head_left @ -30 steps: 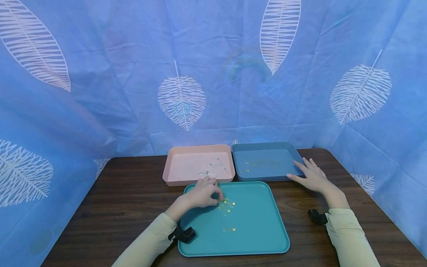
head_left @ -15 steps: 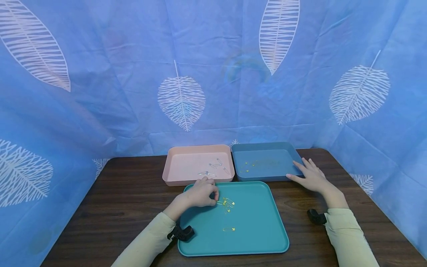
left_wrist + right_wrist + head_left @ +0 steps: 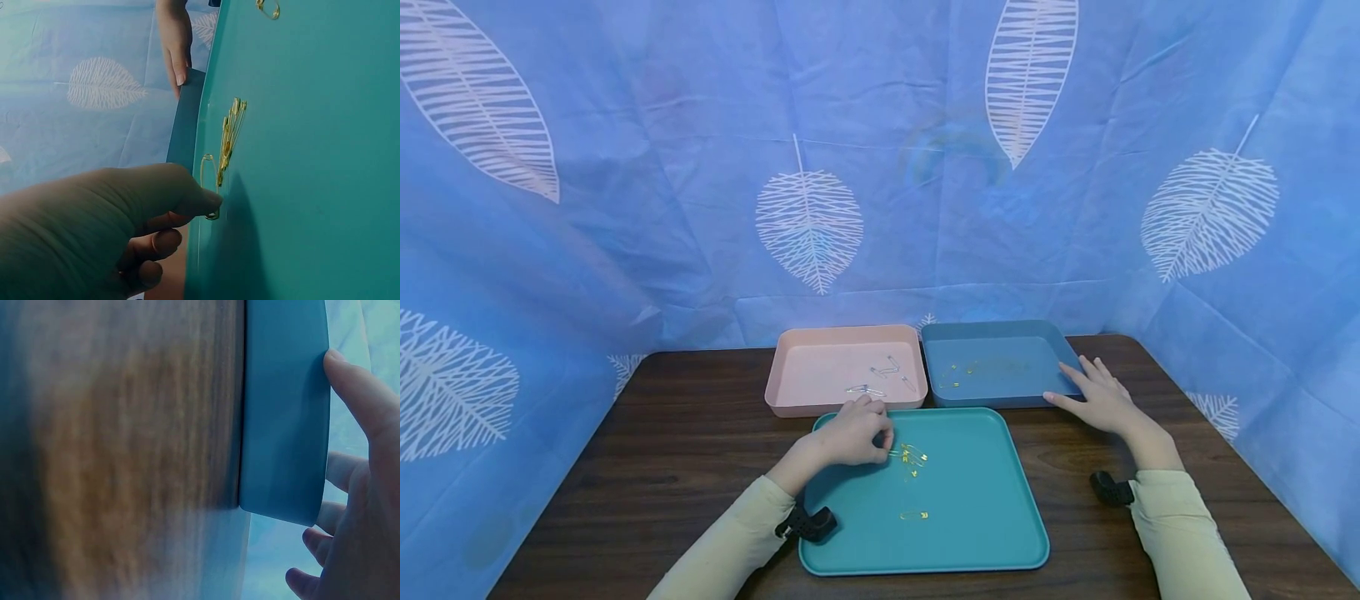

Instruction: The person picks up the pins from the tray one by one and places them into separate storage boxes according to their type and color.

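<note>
My left hand (image 3: 852,435) is over the teal tray (image 3: 977,500), near its far left corner. Between thumb and fingertip it pinches a gold safety pin (image 3: 208,155), which stands clear in the left wrist view. Just right of that pin lies a small pile of gold safety pins (image 3: 230,134), overlapping one another. A lone gold safety pin (image 3: 914,515) rests closer to the tray's front. My right hand (image 3: 1103,403) touches the right end of the blue tray (image 3: 1018,367), fingers spread, thumb on its front rim (image 3: 328,394).
Behind the teal tray stands a pink tray (image 3: 808,367) with several silver safety pins (image 3: 886,370). The blue tray beside it holds a few gold pins (image 3: 956,384). All sit on a dark wooden table (image 3: 625,467), with a blue leaf-patterned cloth (image 3: 880,208) behind.
The left hand has shifted slightly left from the pile, and a gold safety pin now shows at its fingertips. The right hand stays at the blue tray.
</note>
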A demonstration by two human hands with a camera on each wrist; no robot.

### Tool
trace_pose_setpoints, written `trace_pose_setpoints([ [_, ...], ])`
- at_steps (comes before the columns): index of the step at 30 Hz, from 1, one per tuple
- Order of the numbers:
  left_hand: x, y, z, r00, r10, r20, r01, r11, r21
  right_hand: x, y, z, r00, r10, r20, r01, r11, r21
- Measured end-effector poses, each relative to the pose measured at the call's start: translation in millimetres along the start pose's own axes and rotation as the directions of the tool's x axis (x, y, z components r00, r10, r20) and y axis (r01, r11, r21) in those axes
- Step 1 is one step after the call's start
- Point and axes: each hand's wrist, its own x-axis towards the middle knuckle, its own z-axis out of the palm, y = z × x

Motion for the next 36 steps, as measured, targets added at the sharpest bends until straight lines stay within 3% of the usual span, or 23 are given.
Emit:
trace_pose_setpoints([
  [9,6.2,3.8,-4.2,0.998,0.023,-0.064,-0.022,1.000,0.013,0,-1,-1,1.000,0.002,0.008,-0.002,1.000,0.008],
  [19,19.1,10.5,-8.6,0.995,0.041,-0.091,-0.037,0.998,0.047,0,-1,-2,1.000,0.008,0.014,-0.008,1.000,0.007],
  [31,45.6,17.9,-10.7,0.989,0.075,-0.127,-0.063,0.993,0.099,1,-1,-1,1.000,0.008,0.014,-0.008,1.000,-0.002],
  [36,56.1,22.9,-12.4,0.989,0.061,-0.132,-0.054,0.997,0.056,0,-1,-1,1.000,0.008,0.015,-0.008,1.000,0.001],
])
